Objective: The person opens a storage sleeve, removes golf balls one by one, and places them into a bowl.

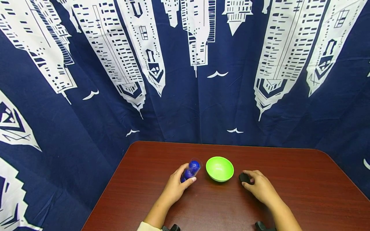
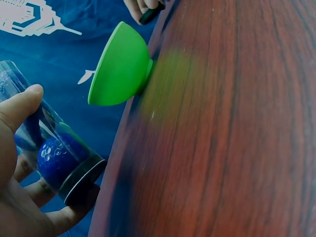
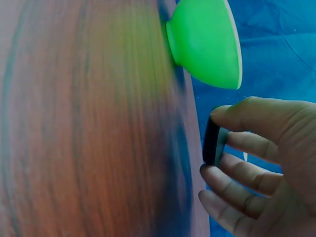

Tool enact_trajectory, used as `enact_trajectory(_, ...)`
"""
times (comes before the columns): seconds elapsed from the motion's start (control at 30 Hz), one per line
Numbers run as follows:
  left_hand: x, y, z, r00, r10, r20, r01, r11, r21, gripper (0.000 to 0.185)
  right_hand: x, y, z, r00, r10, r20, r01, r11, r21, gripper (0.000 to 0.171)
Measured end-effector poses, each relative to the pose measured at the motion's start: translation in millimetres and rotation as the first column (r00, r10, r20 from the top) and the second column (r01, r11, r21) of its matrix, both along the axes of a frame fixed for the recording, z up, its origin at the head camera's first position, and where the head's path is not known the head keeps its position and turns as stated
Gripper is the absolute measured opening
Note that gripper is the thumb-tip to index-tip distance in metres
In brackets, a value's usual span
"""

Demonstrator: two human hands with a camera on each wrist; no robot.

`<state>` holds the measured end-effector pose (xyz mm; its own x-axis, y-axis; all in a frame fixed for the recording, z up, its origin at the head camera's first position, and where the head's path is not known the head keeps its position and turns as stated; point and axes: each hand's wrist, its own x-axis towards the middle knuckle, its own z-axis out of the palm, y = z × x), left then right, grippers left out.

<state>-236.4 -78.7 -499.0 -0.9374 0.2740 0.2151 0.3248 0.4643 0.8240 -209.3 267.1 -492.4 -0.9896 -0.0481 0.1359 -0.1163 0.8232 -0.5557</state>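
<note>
Both hands holding beside the bowl

Left of the green bowl (image 1: 219,168), the left hand (image 1: 176,186) wraps a clear tube of blue golf balls (image 1: 190,170). Opposite, the right hand (image 1: 260,186) pinches a black cap (image 1: 244,178) over the worktop (image 1: 289,192).

backdrop: dark blue cloth (image 1: 185,106) printed with white skyscrapers and small white birds, hanging creased across the far side and down the left
furniture: reddish-brown wood-grain table (image 1: 303,192), rounded far corners, near the viewer
light: even, soft
</note>
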Motion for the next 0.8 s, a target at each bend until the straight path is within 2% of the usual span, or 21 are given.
enact_trajectory(0.27,-0.6,0.0,-0.9,1.0,0.005,-0.008,-0.005,1.0,0.027,0.056,0.6,0.4,-2.9,0.996,-0.005,0.087,0.002,1.0,0.027,0.051)
enact_trajectory(0.8,0.8,0.6,-1.1,0.999,0.039,-0.007,-0.039,0.999,0.004,0.06,0.8,2.9,-8.4,0.995,-0.021,0.093,0.016,0.999,0.052,0.051)
